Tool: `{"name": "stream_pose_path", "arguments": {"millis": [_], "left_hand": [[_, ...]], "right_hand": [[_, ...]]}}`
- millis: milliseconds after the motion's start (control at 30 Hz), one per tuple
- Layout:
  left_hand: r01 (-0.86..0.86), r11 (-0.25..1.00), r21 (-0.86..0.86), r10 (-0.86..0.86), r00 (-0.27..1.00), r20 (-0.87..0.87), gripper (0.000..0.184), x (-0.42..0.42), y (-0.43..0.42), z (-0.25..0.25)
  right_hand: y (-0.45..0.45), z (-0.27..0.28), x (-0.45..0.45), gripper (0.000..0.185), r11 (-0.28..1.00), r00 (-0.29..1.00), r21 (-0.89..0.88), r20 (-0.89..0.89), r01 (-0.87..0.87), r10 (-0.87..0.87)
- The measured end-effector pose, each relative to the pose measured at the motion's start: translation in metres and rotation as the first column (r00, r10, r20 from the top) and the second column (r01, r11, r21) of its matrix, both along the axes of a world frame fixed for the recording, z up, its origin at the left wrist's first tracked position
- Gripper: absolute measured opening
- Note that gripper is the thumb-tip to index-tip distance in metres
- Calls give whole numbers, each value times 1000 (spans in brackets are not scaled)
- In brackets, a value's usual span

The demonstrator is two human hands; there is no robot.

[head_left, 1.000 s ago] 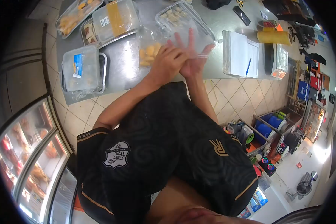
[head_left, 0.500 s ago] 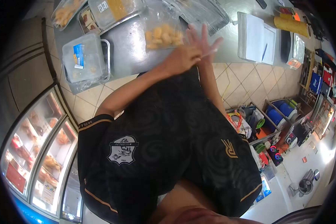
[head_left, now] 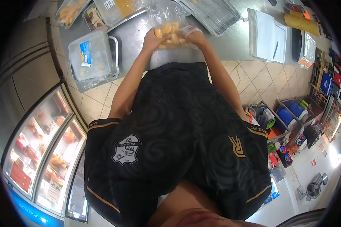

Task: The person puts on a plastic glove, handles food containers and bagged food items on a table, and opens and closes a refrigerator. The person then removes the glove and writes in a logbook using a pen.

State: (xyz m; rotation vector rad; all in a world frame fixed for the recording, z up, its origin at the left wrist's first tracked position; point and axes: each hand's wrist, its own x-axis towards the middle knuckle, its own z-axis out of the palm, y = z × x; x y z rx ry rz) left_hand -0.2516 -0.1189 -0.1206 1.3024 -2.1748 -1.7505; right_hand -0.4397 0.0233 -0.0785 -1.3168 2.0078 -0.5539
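Note:
A clear plastic bag (head_left: 166, 14) of rounded, yellowish food pieces (head_left: 169, 28) lies on the metal table, near its front edge. My left hand (head_left: 152, 40), bare, is closed on the bag's left side with its fingers curled against the pieces. On the right side, my right hand (head_left: 195, 37) wears a thin clear plastic glove and grips the bag. Its fingertips are partly hidden among the plastic and the pieces.
On the metal table (head_left: 134, 32), a lidded clear container (head_left: 96, 68) stands left, with more containers behind. Plastic-covered trays (head_left: 216, 17) lie right of the bag, then papers (head_left: 258, 36) with a pen (head_left: 275, 50). A lit display fridge (head_left: 38, 147) stands at lower left.
My hands were together right of the bag, the left at the right's clear glove. Now they are apart, one on each side of the bag.

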Motion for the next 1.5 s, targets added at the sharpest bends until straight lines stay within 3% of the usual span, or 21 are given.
{"name": "stream_pose_path", "arguments": {"millis": [67,167,233,267,367,433,467,500,533,667,767,867,967,1067,1167,1267,1333,1367,1400,1467,1500], "left_hand": [[10,1000,-10,-10,1000,-12,86,6,8,10],[35,993,-112,-22,994,111,91,1,16,61],[59,988,-141,-26,974,226,98,-6,20,88],[31,972,-233,7,987,160,101,-4,23,80],[-83,877,-474,78,996,-31,104,-4,31,44],[-35,740,-672,79,996,35,102,-6,30,29],[-2,655,-755,85,994,71,101,-7,30,28],[3,652,-758,89,993,81,101,-6,29,28],[9,648,-761,94,991,91,101,-6,29,27],[-31,683,-730,-12,998,-54,100,-2,15,15],[-49,722,-691,-83,984,-156,89,11,20,26],[41,619,-784,-285,943,-175,72,16,23,35],[150,592,-792,-242,970,3,57,14,31,30],[183,628,-756,-226,973,48,57,11,32,34],[277,580,-766,-159,961,226,56,7,37,38],[306,528,-792,-156,952,263,57,5,32,34],[199,549,-812,-232,969,80,58,10,20,27],[142,561,-815,-267,963,-16,59,10,14,28],[179,559,-810,-270,962,27,60,11,13,28],[260,555,-790,-277,953,119,62,13,11,30],[301,549,-780,-227,952,207,61,10,12,34]], "right_hand": [[14,-35,1,32,948,975,-240,-131,-207,179],[21,-18,25,35,986,968,-46,205,161,-148],[23,-42,36,30,973,978,98,3,209,-210],[24,-53,41,28,956,968,162,-104,244,-230],[23,-52,54,25,949,803,-179,-505,261,-316],[15,-5,62,25,857,620,-462,-609,230,-495],[14,3,64,26,848,622,-498,-611,179,-490],[13,11,66,27,837,624,-532,-613,126,-484],[15,4,64,30,886,707,-462,-610,49,-357],[14,34,71,41,997,848,-77,-530,-30,-16],[9,12,67,41,968,853,-251,-500,24,-151],[8,15,67,38,977,842,-214,-525,8,-122],[8,18,67,38,994,800,112,-596,-7,73],[4,32,67,39,993,826,106,-553,-59,108],[6,21,75,35,995,801,-103,-595,5,-66],[3,38,71,36,1000,838,1,-545,22,-18],[6,10,51,38,996,839,68,-539,-53,81],[3,16,46,38,998,826,13,-562,-56,53],[0,21,42,39,997,812,-42,-584,-59,23],[-2,40,39,40,947,757,-322,-621,-11,-202],[-8,43,38,40,961,767,-276,-615,6,-182]]}}
